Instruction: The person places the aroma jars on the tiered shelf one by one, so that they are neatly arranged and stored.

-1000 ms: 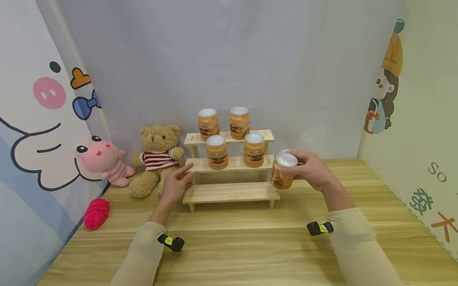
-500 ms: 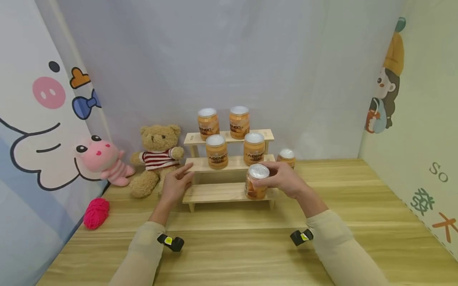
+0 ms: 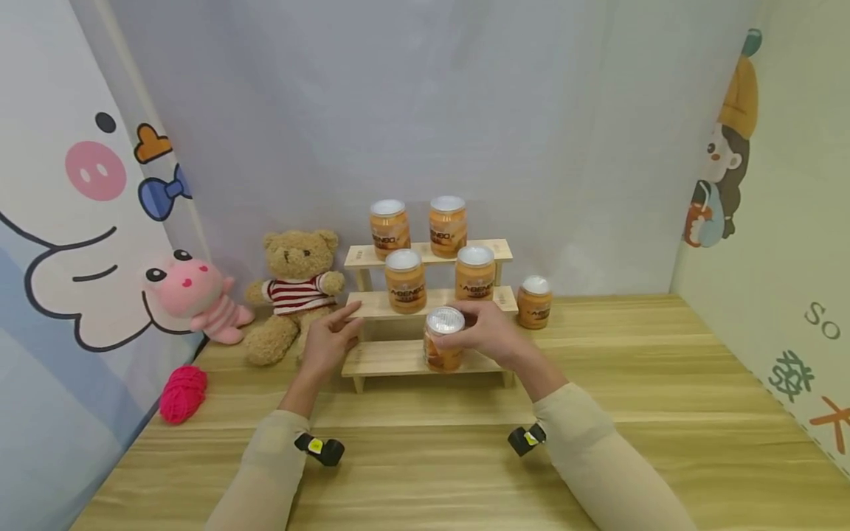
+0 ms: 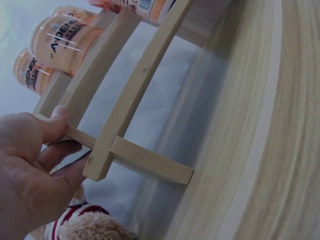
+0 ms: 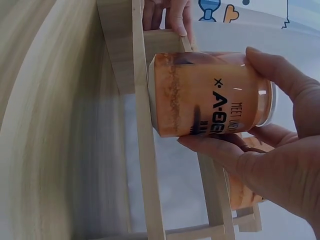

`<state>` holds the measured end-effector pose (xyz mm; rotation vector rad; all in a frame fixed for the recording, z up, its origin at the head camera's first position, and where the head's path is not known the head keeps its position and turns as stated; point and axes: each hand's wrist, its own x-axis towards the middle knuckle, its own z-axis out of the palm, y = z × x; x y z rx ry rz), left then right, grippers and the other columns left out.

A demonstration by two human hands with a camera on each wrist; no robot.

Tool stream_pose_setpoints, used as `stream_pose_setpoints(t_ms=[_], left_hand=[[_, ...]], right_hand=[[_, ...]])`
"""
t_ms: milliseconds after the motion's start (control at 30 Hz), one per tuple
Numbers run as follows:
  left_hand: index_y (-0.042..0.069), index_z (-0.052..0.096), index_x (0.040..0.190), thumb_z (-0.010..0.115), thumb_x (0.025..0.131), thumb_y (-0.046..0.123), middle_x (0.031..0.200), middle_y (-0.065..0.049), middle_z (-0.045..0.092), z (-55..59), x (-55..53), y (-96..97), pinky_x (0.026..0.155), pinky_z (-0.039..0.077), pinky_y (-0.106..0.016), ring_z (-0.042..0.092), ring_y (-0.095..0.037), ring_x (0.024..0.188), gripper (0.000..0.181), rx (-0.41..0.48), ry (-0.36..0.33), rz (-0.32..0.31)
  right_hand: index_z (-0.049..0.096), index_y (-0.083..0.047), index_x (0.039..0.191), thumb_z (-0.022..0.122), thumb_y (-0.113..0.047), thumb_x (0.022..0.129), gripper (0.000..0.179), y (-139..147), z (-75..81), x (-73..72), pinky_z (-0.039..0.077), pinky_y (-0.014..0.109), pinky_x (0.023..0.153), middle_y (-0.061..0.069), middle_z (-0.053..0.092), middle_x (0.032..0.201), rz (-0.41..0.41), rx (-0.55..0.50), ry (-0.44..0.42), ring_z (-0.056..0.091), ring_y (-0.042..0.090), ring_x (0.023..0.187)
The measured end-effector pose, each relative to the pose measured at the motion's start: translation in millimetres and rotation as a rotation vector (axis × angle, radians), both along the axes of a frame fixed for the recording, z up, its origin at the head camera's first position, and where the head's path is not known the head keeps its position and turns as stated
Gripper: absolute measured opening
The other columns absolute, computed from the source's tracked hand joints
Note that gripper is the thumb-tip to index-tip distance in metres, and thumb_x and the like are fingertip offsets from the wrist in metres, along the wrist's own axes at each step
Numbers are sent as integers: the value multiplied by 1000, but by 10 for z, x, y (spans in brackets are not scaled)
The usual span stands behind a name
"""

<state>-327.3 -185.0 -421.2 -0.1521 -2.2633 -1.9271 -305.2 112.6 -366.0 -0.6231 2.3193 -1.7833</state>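
My right hand (image 3: 494, 337) grips a clear jar of orange-coloured food (image 3: 443, 354) with a silvery lid, thumb on one side and fingers on the other. The jar is upright at the bottom board of the three-step wooden shelf stand (image 3: 385, 359); in the right wrist view its base (image 5: 159, 95) meets or nearly meets that board. My left hand (image 3: 325, 343) holds the stand's left end, thumb at the middle board and fingers curled by the side frame (image 4: 80, 136). Two similar jars stand on the middle board, including one jar (image 3: 406, 284), and two on the top board.
Another jar (image 3: 534, 304) stands on the table right of the stand. To the left sit a teddy bear (image 3: 299, 258) in a striped shirt, a pink plush toy (image 3: 192, 287) and a ball of pink yarn (image 3: 182, 394). A grey curtain (image 3: 425, 96) hangs behind.
My right hand has carried the jar leftward from beside the stand to the middle of the bottom board, uncovering the jar on the table. My left hand has stayed at the stand's left end.
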Motion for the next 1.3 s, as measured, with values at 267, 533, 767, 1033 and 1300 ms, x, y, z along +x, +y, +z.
stream_pose_setpoints(t_ms=[267,533,767,1033,1300], left_hand=[[8,58,142,65,99,11,122,-29,62,10,2,2,81,57,-29,65,-27,103,43,20,-4,9],[8,58,142,65,100,13,122,-29,62,17,1,1,79,57,-26,65,-16,96,43,5,-9,12],[9,56,143,64,100,13,125,-28,62,23,5,3,81,57,-27,61,-35,111,44,12,-14,1],[11,58,143,64,100,14,125,-29,61,6,6,1,81,57,-26,63,-30,107,43,13,-19,1],[11,58,143,64,100,16,124,-29,62,-4,1,1,82,57,-28,62,-36,110,44,-2,-7,-1]], right_hand=[[66,-4,131,89,-14,76,60,-159,23,-40,53,38,90,9,69,113,6,32,12,64,23,103],[67,-3,128,90,-12,75,58,-265,-17,-73,54,37,88,9,70,112,5,5,44,65,23,101],[69,-4,125,90,-13,75,55,-289,-29,-65,55,36,83,9,71,108,-24,4,65,65,23,98],[71,-7,122,91,-17,75,52,-334,-36,-73,55,36,82,7,71,106,-10,21,88,65,22,96],[68,-6,127,91,-21,75,59,-441,-23,-78,54,37,84,6,71,109,-9,54,80,65,21,99]])
